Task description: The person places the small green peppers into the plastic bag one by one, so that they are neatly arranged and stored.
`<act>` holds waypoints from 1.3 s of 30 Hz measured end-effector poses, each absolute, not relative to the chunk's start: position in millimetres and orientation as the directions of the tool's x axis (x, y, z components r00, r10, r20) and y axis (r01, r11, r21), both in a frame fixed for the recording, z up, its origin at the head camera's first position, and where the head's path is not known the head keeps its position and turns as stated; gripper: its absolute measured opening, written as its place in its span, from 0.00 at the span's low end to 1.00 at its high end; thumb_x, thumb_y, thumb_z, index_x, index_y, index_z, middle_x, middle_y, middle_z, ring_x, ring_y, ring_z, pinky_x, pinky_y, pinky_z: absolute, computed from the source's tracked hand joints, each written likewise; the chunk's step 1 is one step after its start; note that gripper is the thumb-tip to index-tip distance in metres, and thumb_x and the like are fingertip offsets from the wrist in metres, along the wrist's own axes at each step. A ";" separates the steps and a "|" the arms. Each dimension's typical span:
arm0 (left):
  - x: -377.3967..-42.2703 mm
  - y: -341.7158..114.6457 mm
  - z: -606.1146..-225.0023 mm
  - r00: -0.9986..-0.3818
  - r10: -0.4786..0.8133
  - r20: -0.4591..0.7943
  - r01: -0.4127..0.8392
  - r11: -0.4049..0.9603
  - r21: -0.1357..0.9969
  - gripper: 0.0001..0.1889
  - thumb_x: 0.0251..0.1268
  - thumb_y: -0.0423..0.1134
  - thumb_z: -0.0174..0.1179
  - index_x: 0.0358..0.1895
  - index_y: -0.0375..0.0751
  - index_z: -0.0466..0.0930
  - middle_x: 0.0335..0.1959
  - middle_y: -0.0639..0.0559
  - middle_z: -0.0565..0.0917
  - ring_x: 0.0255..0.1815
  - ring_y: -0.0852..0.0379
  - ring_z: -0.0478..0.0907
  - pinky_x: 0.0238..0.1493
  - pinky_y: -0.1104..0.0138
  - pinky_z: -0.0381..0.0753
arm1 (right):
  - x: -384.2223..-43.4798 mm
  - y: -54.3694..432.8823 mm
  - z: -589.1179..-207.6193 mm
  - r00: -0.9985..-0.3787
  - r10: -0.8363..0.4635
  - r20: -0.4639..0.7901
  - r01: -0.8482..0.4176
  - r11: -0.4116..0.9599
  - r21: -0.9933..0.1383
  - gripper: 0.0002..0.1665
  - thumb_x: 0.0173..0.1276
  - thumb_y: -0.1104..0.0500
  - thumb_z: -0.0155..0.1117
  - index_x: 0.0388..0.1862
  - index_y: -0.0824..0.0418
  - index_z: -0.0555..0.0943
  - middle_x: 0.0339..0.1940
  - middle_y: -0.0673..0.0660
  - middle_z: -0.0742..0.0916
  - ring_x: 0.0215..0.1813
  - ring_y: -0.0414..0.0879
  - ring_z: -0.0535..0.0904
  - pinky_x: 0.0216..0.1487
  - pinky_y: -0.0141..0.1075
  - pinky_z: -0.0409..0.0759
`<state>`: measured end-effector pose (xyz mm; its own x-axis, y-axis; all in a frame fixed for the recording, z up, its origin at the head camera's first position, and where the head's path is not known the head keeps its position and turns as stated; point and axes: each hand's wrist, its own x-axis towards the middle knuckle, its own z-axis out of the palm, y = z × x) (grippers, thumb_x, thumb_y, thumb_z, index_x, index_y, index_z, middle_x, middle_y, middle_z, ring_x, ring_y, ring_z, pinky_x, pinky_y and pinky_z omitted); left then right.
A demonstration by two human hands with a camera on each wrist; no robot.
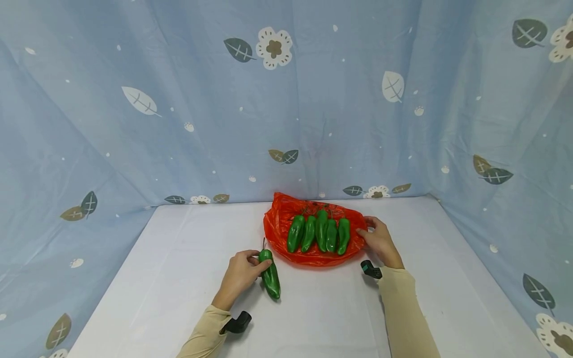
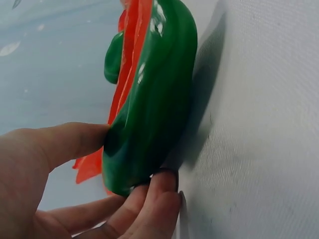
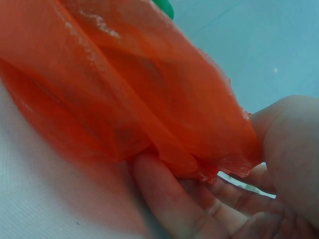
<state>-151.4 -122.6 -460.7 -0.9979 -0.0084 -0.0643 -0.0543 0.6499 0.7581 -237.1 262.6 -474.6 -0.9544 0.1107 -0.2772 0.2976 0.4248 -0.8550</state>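
Observation:
My left hand [image 1: 241,273] pinches a green pepper [image 1: 271,278] near its stem end, thumb on one side and fingers on the other. In the left wrist view the pepper [image 2: 154,99] leans close over the white cloth, its shadow beside it. To the right, a red plastic bag [image 1: 282,233] lies spread out with several green peppers [image 1: 321,231] in a row on it, stems pointing away. My right hand [image 1: 379,241] grips the bag's right edge between thumb and fingers; the right wrist view shows the thin red plastic [image 3: 164,99] bunched there.
A white cloth-covered table [image 1: 322,308] lies under everything. Behind it and at both sides hangs a light blue curtain [image 1: 201,89] with leaves and flowers. Black wrist devices [image 1: 237,322] sit on both forearms.

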 end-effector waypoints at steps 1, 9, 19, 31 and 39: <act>-151.5 -123.9 -460.7 -0.998 -0.016 -0.060 -0.056 0.651 0.757 0.28 0.61 0.46 0.73 0.57 0.26 0.83 0.32 0.47 0.88 0.28 0.60 0.80 0.29 0.68 0.78 | -237.3 262.6 -474.7 -0.955 0.111 -0.276 0.297 0.425 -0.855 0.35 0.80 0.58 0.55 0.80 0.66 0.59 0.79 0.71 0.66 0.77 0.67 0.65 0.73 0.55 0.75; -152.0 -131.8 -458.9 -0.998 -0.060 -0.037 -0.067 0.633 0.771 0.28 0.61 0.45 0.73 0.58 0.27 0.83 0.33 0.47 0.87 0.28 0.59 0.77 0.28 0.68 0.74 | -236.8 261.6 -474.4 -0.955 0.112 -0.276 0.297 0.422 -0.857 0.35 0.80 0.59 0.55 0.80 0.66 0.59 0.79 0.71 0.66 0.77 0.67 0.65 0.73 0.56 0.75; -151.1 -137.3 -457.7 -0.995 -0.096 -0.020 -0.073 0.601 0.796 0.25 0.59 0.43 0.73 0.57 0.32 0.84 0.35 0.45 0.89 0.27 0.60 0.79 0.29 0.68 0.76 | -235.5 263.1 -473.0 -0.955 0.105 -0.277 0.294 0.436 -0.850 0.36 0.80 0.59 0.55 0.81 0.66 0.58 0.80 0.72 0.65 0.78 0.68 0.63 0.73 0.56 0.74; -151.5 -146.7 -459.1 -0.992 -0.124 -0.028 -0.094 0.559 0.824 0.23 0.63 0.43 0.73 0.58 0.35 0.83 0.43 0.40 0.89 0.32 0.59 0.84 0.29 0.69 0.81 | -236.2 261.8 -472.8 -0.957 0.107 -0.271 0.290 0.439 -0.850 0.35 0.80 0.58 0.56 0.80 0.66 0.59 0.80 0.72 0.65 0.78 0.68 0.63 0.74 0.56 0.74; -152.9 -151.0 -456.8 -0.989 -0.147 -0.024 -0.099 0.531 0.842 0.22 0.63 0.44 0.72 0.57 0.36 0.84 0.43 0.40 0.89 0.37 0.55 0.87 0.30 0.69 0.82 | -236.4 261.5 -473.5 -0.956 0.115 -0.270 0.293 0.444 -0.847 0.34 0.80 0.59 0.55 0.80 0.66 0.60 0.79 0.71 0.66 0.78 0.67 0.64 0.74 0.55 0.74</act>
<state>-152.9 -151.0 -456.8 -0.9889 -0.1467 -0.0241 -0.0993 0.5309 0.8416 -236.4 261.5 -473.5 -0.9559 0.1145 -0.2704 0.2927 0.4444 -0.8467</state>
